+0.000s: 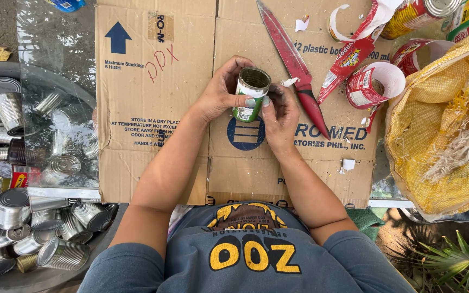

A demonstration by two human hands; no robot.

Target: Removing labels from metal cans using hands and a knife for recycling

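**A:** Small open-topped tin can with the green and white paper label [252, 93], held up just above the flattened brown cardboard sheet [153, 81] covering the worktop. Any tips for getting that label off clean?

**B:** Going big to small: the round metal tub of bare silver cans [6, 217] sits at the left, the yellow woven sack [441, 130] on the right, peeled red and white labels [373, 84] up top. The long red-handled knife [299, 70] lies just beside your hands. Your left hand [218, 92] is wrapped around the can's side, gripping it firmly. Your right hand [280, 114] is curled, thumb and fingertips pinching at the label's edge. I'd keep the can steady, watch the cut rim, and peel along the seam.
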